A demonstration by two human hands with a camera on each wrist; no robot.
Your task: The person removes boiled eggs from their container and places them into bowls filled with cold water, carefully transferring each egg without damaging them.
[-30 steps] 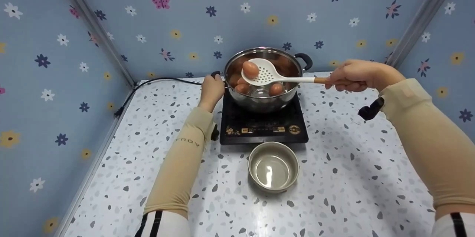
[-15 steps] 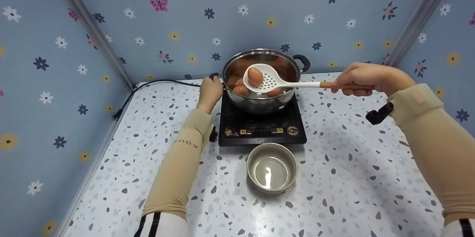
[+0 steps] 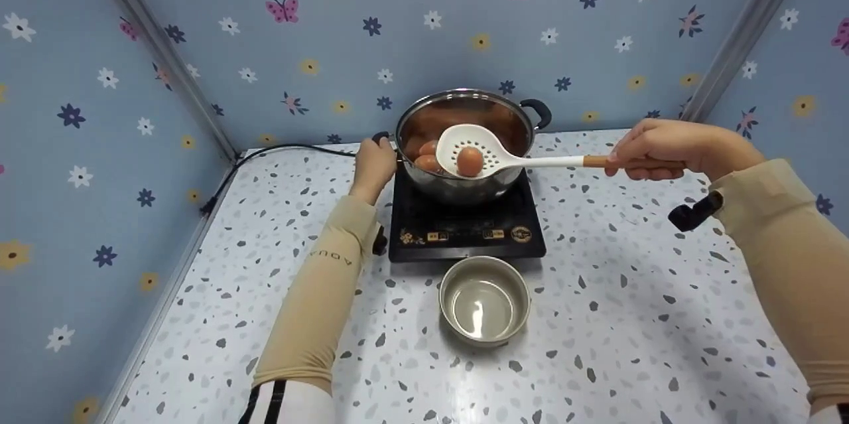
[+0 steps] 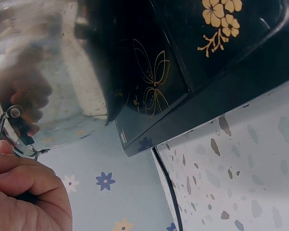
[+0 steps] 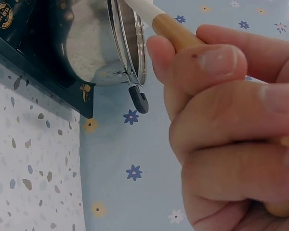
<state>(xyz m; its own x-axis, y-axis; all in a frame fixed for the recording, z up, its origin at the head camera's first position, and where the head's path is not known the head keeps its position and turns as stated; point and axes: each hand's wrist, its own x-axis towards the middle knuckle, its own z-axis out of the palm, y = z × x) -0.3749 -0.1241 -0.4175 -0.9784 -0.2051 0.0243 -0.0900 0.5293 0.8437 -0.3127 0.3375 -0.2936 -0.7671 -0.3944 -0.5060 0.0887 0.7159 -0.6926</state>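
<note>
In the head view my right hand (image 3: 653, 148) grips the wooden handle of a white slotted spoon (image 3: 499, 160). A brown egg (image 3: 470, 162) lies in the spoon's bowl, over the front part of a steel pot (image 3: 457, 190). Other brown eggs (image 3: 428, 163) show inside the pot, left of the spoon; the spoon hides part of the pot's inside. My left hand (image 3: 375, 162) holds the pot's left black handle. The left wrist view has those fingers (image 4: 31, 180) curled at the handle beside the shiny pot wall. In the right wrist view, curled fingers (image 5: 231, 115) wrap the wooden handle.
The pot stands on a black induction cooker (image 3: 467, 238). In front of it, on the speckled table (image 3: 597, 344), is a beige bowl (image 3: 484, 301). A black cable (image 3: 285, 146) runs from the cooker to the left wall. Patterned walls enclose the back and sides.
My right hand has moved right and toward me with the slotted spoon. The egg has shifted from the spoon's left side to its middle. The left hand stays on the pot handle.
</note>
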